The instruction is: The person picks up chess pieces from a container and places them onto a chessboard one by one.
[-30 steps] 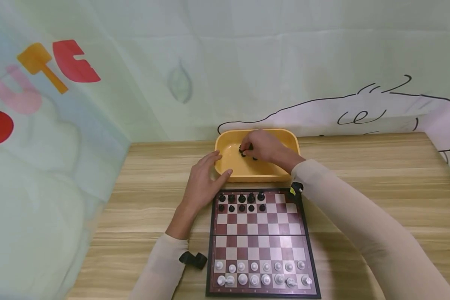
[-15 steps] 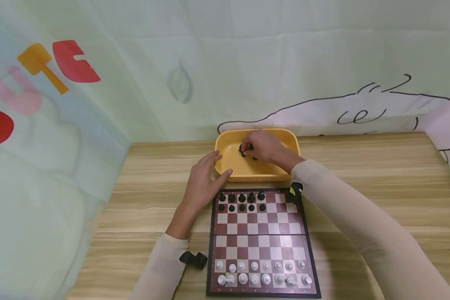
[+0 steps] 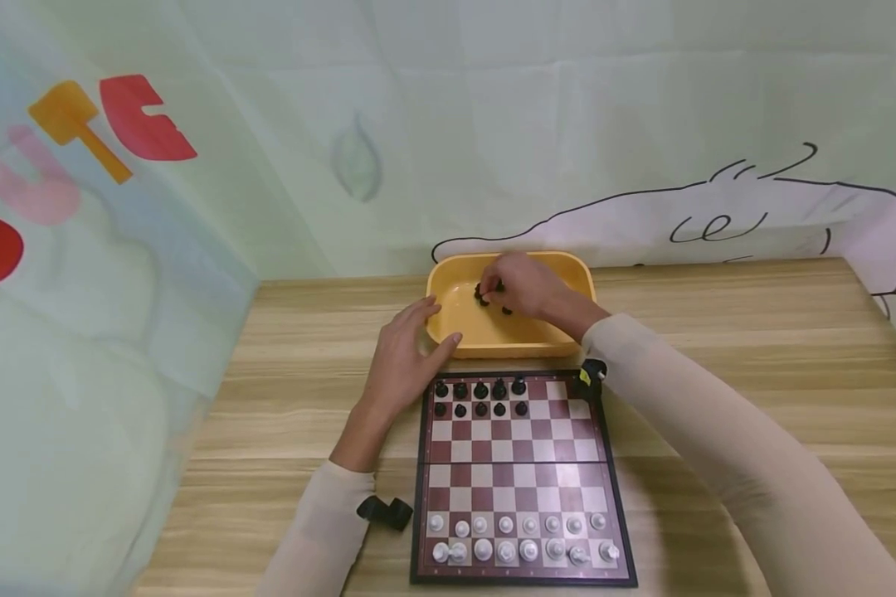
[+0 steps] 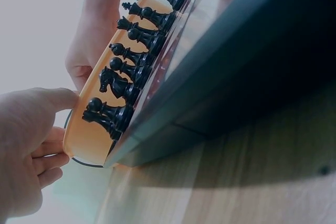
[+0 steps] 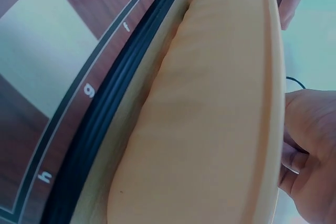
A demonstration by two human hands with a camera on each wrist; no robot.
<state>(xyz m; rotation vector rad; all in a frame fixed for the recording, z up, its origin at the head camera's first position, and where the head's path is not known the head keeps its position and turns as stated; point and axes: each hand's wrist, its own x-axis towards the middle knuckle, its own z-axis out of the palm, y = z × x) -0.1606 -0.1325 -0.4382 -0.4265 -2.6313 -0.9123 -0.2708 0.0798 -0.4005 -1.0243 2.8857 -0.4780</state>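
Nothing on the counter is plainly moving since the earlier frame; only the head view is shifting slightly. With fingers spread, the left hand is touching the yellow tray at its left and near rims, probably steadying it. The right hand is reaching inside among loose black pieces; whether it is pinching one I cannot tell. Its chessboard is lying just nearer, likely for short reaches, and the far-left standing black pieces are staying as before.
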